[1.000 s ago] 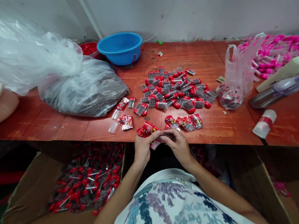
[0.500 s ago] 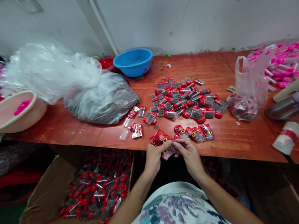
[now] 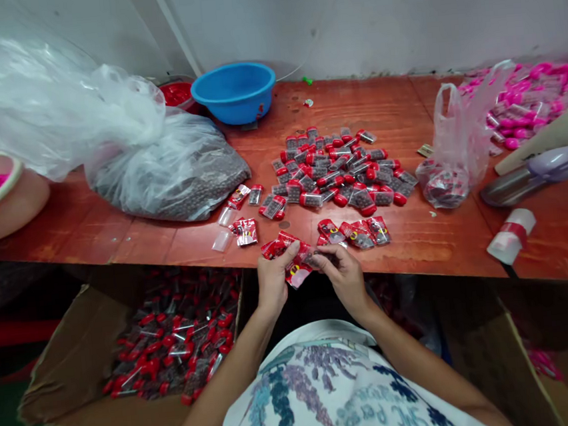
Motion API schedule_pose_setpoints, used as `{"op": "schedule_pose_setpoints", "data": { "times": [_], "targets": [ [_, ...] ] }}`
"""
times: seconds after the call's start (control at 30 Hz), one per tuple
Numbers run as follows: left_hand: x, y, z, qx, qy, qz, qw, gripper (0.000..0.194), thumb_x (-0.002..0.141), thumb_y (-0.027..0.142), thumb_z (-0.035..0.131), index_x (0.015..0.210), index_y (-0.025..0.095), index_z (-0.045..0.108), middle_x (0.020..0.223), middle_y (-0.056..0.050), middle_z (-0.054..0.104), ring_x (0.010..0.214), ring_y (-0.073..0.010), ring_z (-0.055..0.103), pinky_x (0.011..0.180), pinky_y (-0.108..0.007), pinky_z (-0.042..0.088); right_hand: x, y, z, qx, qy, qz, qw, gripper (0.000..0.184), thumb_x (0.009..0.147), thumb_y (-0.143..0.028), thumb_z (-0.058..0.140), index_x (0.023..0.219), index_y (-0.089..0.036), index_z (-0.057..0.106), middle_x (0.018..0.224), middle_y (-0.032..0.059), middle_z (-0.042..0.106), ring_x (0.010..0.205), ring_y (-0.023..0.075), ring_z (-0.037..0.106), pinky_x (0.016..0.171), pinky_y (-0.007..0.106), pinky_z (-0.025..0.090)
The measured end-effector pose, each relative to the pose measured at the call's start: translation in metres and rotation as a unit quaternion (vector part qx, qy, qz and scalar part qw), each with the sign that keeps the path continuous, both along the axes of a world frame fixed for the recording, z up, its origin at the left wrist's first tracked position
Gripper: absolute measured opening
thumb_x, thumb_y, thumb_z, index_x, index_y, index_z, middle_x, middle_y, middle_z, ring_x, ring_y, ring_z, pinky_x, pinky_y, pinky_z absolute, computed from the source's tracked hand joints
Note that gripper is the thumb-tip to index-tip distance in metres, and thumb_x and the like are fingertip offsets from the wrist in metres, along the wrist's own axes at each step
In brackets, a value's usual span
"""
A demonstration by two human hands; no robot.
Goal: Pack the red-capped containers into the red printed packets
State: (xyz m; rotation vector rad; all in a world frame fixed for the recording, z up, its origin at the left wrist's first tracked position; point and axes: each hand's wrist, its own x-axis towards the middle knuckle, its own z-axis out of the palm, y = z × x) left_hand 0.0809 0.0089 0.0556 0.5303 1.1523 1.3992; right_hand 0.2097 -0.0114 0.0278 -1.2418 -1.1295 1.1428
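My left hand (image 3: 273,285) is closed on several red printed packets (image 3: 297,273), fanned out at the table's front edge. My right hand (image 3: 345,279) pinches a small dark-filled clear piece (image 3: 314,258) against the packets' right side; my fingers partly hide it. Just beyond my right hand lies a short row of red packets with dark contents (image 3: 360,234). Past that row spreads a heap of small clear tubes with red caps and dark filling (image 3: 343,174). Ahead of my left hand are a red card packet (image 3: 246,232) and small clear sleeves (image 3: 222,241).
A large plastic bag of dark beads (image 3: 175,176) stands left, near a blue basin (image 3: 235,97) and a pale basin (image 3: 21,198). A knotted clear bag (image 3: 452,156), bottle (image 3: 522,180) and pink-capped pieces (image 3: 544,94) lie right. Below is a cardboard box (image 3: 61,355) of red-capped tubes.
The view has shifted, so the table sits higher and further left. My hands have moved slightly apart, and the packets in my left hand are fanned wider.
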Motion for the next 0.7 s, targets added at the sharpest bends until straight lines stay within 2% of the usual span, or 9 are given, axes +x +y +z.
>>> {"op": "schedule_pose_setpoints", "data": {
  "times": [0.17, 0.27, 0.33, 0.53, 0.63, 0.7],
  "targets": [
    [-0.0014, -0.0021, -0.0003, 0.010, 0.005, -0.040, 0.999, 0.023, 0.060, 0.022, 0.080, 0.078, 0.012, 0.071, 0.073, -0.005, 0.073, 0.066, -0.0194, 0.068, 0.069, -0.033, 0.055, 0.0010, 0.0067, 0.0013, -0.079, 0.115, 0.015, 0.990, 0.026, 0.076, -0.041, 0.067, 0.092, -0.021, 0.064, 0.084, 0.0015, 0.067, 0.070, 0.0166, 0.062, 0.053, 0.025, 0.052],
    [-0.0056, -0.0007, 0.0011, 0.006, 0.012, -0.027, 1.000, 0.021, 0.059, 0.018, 0.081, 0.076, 0.013, 0.071, 0.074, -0.004, 0.073, 0.065, -0.0177, 0.067, 0.069, -0.030, 0.055, 0.0038, 0.0078, 0.0019, -0.090, 0.152, 0.069, 0.982, 0.033, 0.072, -0.035, 0.072, 0.101, -0.022, 0.065, 0.096, 0.0019, 0.068, 0.084, 0.0178, 0.063, 0.070, 0.030, 0.055],
    [-0.0077, 0.0005, 0.0024, 0.005, 0.007, -0.013, 1.000, 0.020, 0.058, 0.016, 0.081, 0.075, 0.014, 0.071, 0.073, -0.003, 0.073, 0.064, -0.0161, 0.067, 0.068, -0.028, 0.054, 0.0044, 0.0065, 0.0020, -0.084, 0.166, 0.080, 0.979, 0.039, 0.070, -0.031, 0.075, 0.107, -0.024, 0.065, 0.105, 0.0015, 0.067, 0.093, 0.0185, 0.063, 0.082, 0.033, 0.054],
    [-0.0091, 0.0004, 0.0058, -0.005, -0.008, -0.038, 0.999, 0.028, 0.053, 0.014, 0.082, 0.079, 0.014, 0.072, 0.080, -0.005, 0.074, 0.069, -0.0184, 0.068, 0.072, -0.031, 0.054, -0.0005, 0.0039, 0.0010, -0.139, 0.250, 0.052, 0.957, 0.041, 0.067, -0.029, 0.076, 0.107, -0.025, 0.066, 0.106, 0.0018, 0.070, 0.094, 0.0212, 0.065, 0.082, 0.038, 0.055],
    [-0.0084, 0.0002, 0.0065, -0.008, -0.021, -0.043, 0.999, 0.030, 0.052, 0.012, 0.083, 0.079, 0.014, 0.071, 0.080, -0.004, 0.074, 0.069, -0.0187, 0.068, 0.071, -0.030, 0.055, -0.0006, 0.0033, -0.0009, -0.115, 0.225, 0.046, 0.966, 0.041, 0.069, -0.030, 0.074, 0.109, -0.025, 0.066, 0.107, 0.0024, 0.070, 0.096, 0.0215, 0.065, 0.084, 0.039, 0.054],
    [-0.0069, 0.0000, 0.0058, -0.008, -0.026, -0.037, 0.999, 0.028, 0.053, 0.012, 0.082, 0.078, 0.015, 0.071, 0.078, -0.003, 0.074, 0.069, -0.0179, 0.068, 0.070, -0.029, 0.055, 0.0001, 0.0011, -0.0024, -0.062, 0.145, 0.033, 0.987, 0.038, 0.073, -0.030, 0.072, 0.110, -0.026, 0.067, 0.105, 0.0029, 0.068, 0.097, 0.0207, 0.063, 0.086, 0.038, 0.053]
  ]
}}
